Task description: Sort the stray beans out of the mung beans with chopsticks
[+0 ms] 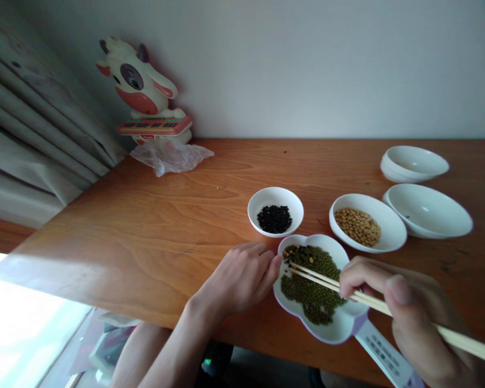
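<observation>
1. Right hand [418, 310]: grasps chopsticks [372, 303]; tips positioned inside flower-shaped dish [341, 328], near its left rim.
2. Left hand [246, 275]: fingers curled, thumb at same rim; grip cannot be determined.
3. Dish: on tabletop [165, 226]; contains mainly green beans [315, 304]; black-bean bowl [267, 196] just beyond.

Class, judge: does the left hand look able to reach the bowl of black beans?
Probably yes: the left hand is close by the black-bean bowl, with only tabletop between them.

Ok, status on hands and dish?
Right hand holding chopsticks, tips over dish. Left hand at dish's rim. Inside: green beans, some black ones. Nothing blocking chopsticks.
</observation>
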A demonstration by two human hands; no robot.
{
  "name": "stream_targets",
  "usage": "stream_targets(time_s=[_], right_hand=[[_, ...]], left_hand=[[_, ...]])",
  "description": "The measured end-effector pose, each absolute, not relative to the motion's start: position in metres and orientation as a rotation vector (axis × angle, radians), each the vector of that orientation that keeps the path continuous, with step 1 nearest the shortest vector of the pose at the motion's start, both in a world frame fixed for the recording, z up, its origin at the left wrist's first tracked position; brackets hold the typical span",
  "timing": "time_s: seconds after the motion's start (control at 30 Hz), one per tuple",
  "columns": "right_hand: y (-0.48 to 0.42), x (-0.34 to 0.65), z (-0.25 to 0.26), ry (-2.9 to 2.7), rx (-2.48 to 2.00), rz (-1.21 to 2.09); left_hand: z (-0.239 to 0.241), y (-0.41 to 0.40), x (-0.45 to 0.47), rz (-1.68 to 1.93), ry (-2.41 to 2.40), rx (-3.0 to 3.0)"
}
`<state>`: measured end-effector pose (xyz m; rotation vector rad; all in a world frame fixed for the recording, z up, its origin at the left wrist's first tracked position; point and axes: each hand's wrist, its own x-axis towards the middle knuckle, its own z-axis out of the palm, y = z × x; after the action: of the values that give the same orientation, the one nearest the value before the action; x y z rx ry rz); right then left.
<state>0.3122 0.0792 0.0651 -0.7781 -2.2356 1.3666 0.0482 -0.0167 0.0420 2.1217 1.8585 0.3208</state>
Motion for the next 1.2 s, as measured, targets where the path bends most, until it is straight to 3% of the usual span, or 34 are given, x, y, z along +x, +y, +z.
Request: stream_targets(time_s=[1.2], right_hand=[[0.075,0.308,0.069,-2.212,-0.798,1.356]], left_hand=[[0.044,-0.019,0.049,0.417,1.844,2.035]])
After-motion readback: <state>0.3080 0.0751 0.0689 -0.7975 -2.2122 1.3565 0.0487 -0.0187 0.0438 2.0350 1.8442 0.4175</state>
